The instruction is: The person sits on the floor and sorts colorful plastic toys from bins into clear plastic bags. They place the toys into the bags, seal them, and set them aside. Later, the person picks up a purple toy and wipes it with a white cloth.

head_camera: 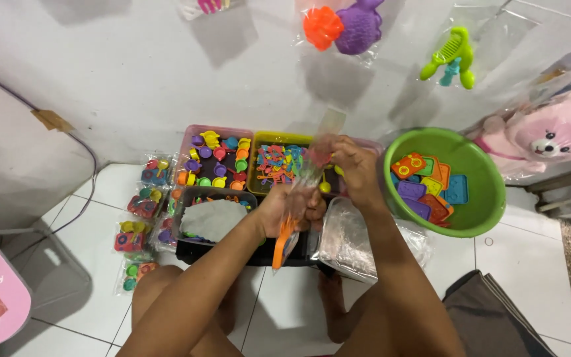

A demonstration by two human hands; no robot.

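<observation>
At the bottom of the frame the person's bare knees rest on the white tiled floor (530, 264). Just above them, at centre, the left hand (289, 208) is closed around the lower part of a clear plastic bag (305, 182) with an orange toy piece (284, 239) sticking out below the fist. The right hand (355, 168) pinches the bag's upper part, its fingers curled shut on the plastic; the bag stands tilted between both hands, blurred at its top. Under the hands sits a black tray (190, 250) holding grey sand (214, 218), and just right of it a stack of clear bags (348, 241). Left of centre, small packed toy sets (141, 205) lie on the tiles. Farther up, a pink box (186, 142) holds coloured toy cups, with a yellow box (254, 178) of small pieces beside it. At the right a green basin (484, 198) holds flat coloured moulds. Against the wall at upper right leans a pink plush bear (553, 139) in plastic.
</observation>
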